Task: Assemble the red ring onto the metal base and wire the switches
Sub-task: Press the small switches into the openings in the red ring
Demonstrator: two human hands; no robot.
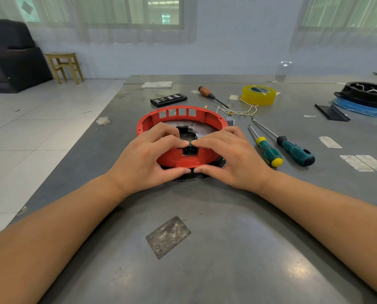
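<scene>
The red ring (178, 113) sits over the round metal base (189, 125) in the middle of the table, with a black power socket (190, 150) in its near wall. My left hand (148, 159) grips the ring's near left side, fingers curled over the rim and thumb under its front lip. My right hand (229, 156) grips the near right side the same way. The fingertips of both hands almost meet above the socket. A bundle of white wires with brass terminals (238, 111) lies behind the ring on the right, beside a small grey switch (230, 121).
Two green-handled screwdrivers (268, 151) (295, 150) lie right of my right hand. Farther back are a wooden-handled screwdriver (211, 95), a yellow tape roll (258, 95) and a black bit case (168, 99). A black and blue round part (365, 99) sits at the far right. The table's left edge drops to the tiled floor.
</scene>
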